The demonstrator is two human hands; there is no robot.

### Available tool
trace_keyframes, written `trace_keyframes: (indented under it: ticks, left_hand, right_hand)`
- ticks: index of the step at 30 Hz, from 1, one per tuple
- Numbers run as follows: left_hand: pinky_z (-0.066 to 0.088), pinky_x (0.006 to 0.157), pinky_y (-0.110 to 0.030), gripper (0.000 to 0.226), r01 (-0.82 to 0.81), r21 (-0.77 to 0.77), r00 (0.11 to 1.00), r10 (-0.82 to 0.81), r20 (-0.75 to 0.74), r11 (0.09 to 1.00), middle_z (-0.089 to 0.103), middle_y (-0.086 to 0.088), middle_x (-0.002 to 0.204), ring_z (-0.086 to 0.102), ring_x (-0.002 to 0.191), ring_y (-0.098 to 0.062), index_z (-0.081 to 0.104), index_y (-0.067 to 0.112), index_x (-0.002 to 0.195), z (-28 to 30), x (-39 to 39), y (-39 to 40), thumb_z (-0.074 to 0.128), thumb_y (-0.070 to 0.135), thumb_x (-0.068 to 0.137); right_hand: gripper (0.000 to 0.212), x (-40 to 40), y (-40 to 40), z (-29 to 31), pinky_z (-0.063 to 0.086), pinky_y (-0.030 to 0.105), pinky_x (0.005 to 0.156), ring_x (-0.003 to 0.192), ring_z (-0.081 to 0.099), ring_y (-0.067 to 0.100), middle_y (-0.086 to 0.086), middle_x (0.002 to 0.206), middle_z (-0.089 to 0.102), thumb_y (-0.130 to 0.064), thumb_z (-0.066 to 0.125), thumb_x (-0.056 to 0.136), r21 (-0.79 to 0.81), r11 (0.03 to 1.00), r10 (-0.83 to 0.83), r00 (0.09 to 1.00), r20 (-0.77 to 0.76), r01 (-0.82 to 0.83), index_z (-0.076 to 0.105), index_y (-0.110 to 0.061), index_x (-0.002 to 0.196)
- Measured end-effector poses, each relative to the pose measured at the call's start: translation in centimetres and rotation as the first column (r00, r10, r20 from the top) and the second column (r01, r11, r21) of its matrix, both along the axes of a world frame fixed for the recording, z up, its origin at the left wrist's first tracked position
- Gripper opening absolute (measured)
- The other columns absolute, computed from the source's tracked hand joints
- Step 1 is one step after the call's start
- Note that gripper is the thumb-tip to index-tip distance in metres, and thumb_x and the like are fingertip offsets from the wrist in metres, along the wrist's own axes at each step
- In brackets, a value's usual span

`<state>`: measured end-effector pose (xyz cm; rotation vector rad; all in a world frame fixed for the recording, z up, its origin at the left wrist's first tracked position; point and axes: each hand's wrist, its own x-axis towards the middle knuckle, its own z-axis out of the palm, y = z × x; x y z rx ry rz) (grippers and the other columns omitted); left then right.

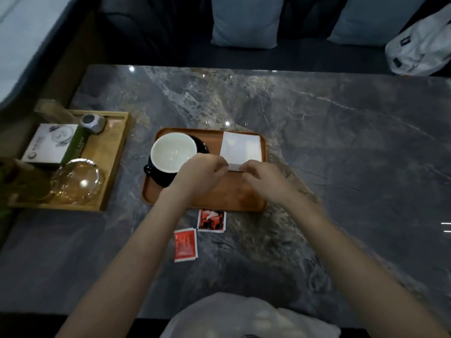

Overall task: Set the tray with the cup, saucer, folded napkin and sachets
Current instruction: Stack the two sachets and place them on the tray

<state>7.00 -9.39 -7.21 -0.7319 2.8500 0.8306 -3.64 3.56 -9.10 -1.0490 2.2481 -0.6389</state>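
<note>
Napkin (241, 147), white, folded square on tray (219, 196), near edge pinched by both hands' fingers (223, 165).

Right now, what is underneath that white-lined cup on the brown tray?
The black cup with a white inside sits on a black saucer, whose rim shows behind it. The saucer rests on the brown wooden tray. The saucer's middle is hidden by the cup.

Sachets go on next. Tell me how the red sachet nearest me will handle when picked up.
The red sachet lies flat on the glossy table, so it probably needs a fingernail or a slide to lift. It looks thin and light, likely bending when pinched.
</note>
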Motion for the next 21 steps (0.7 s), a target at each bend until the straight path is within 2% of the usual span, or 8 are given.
trace_keyframes:
  ticks: [3,6,8,11,13,15,18,21]
  left_hand:
    - [0.049,0.085,-0.035,0.022,-0.097,0.057,0.992,0.101,-0.079,0.994,0.071,-0.006,0.103,0.064,0.094,-0.021,0.068,0.011,0.104,-0.2,4.3,0.9,0.055,0.02,0.089]
    - [0.049,0.078,-0.029,0.016,-0.274,0.064,0.948,0.281,-0.148,0.959,0.073,-0.004,0.095,0.066,0.084,-0.018,0.07,0.012,0.095,-2.4,8.4,2.0,0.059,0.018,0.086]
    - [0.048,0.076,-0.028,0.013,-0.39,0.076,0.9,0.398,-0.179,0.918,0.072,-0.007,0.093,0.066,0.083,-0.021,0.071,0.009,0.093,-4.3,11.0,3.1,0.063,0.015,0.084]
    - [0.046,0.083,-0.033,0.021,-0.482,0.046,0.855,0.481,-0.193,0.875,0.068,-0.012,0.102,0.062,0.095,-0.027,0.068,0.005,0.101,-7.2,14.2,4.7,0.065,0.012,0.082]
    - [0.041,0.093,-0.036,0.034,-0.498,-0.005,0.858,0.492,-0.148,0.867,0.062,-0.014,0.116,0.054,0.11,-0.029,0.06,0.004,0.116,-8.9,15.6,5.8,0.063,0.016,0.084]
    - [0.036,0.102,-0.04,0.048,-0.504,-0.067,0.862,0.497,-0.097,0.861,0.052,-0.016,0.132,0.044,0.124,-0.03,0.048,0.003,0.129,-10.0,16.2,7.0,0.058,0.025,0.087]
    - [0.029,0.107,-0.046,0.062,-0.523,-0.104,0.852,0.522,-0.035,0.846,0.035,-0.016,0.147,0.03,0.136,-0.031,0.034,0.001,0.138,-11.0,16.5,8.7,0.047,0.037,0.09]
    - [0.025,0.11,-0.046,0.061,-0.541,-0.118,0.839,0.544,-0.006,0.833,0.03,-0.015,0.15,0.025,0.139,-0.029,0.032,0.002,0.139,-11.5,16.4,9.7,0.048,0.036,0.091]
  right_hand:
    - [0.022,3.0,0.9,-1.0,0.041,0.025,0.086,0.104,0.06,0.019,0.006,0.112,0.069,-0.017,0.053,0.091,-0.082,0.996,0.03,0.999,0.022,-0.028,0.067,-0.012,0.107]
    - [0.018,5.9,1.5,-2.9,0.044,0.029,0.085,0.099,0.062,0.019,0.004,0.106,0.07,-0.021,0.056,0.089,-0.091,0.995,0.05,0.999,0.02,-0.048,0.068,-0.014,0.101]
    - [0.02,7.7,1.9,-4.2,0.046,0.033,0.086,0.101,0.06,0.02,0.004,0.107,0.068,-0.024,0.055,0.09,-0.08,0.994,0.065,0.997,-0.051,-0.068,0.067,-0.016,0.103]
    - [0.028,9.5,2.1,-6.1,0.045,0.035,0.081,0.1,0.056,0.025,0.007,0.106,0.064,-0.026,0.053,0.091,-0.028,0.989,0.135,0.957,-0.257,-0.147,0.063,-0.013,0.113]
    - [0.03,10.4,2.1,-7.0,0.05,0.034,0.075,0.093,0.06,0.028,0.009,0.101,0.067,-0.022,0.054,0.087,-0.006,0.978,0.19,0.91,-0.368,-0.207,0.063,-0.008,0.112]
    - [0.037,11.0,2.2,-7.8,0.052,0.031,0.071,0.088,0.064,0.025,0.007,0.1,0.07,-0.025,0.046,0.083,0.076,0.959,0.278,0.851,-0.444,-0.274,0.065,-0.007,0.11]
    - [0.045,11.7,2.8,-8.6,0.053,0.031,0.078,0.099,0.064,0.023,0.006,0.111,0.069,-0.028,0.037,0.082,0.198,0.925,0.379,0.78,-0.498,-0.323,0.064,-0.009,0.114]
    - [0.036,12.1,3.1,-8.8,0.053,0.033,0.081,0.101,0.064,0.025,0.006,0.111,0.069,-0.024,0.057,0.08,0.195,0.93,0.369,0.779,-0.507,-0.313,0.065,-0.01,0.112]
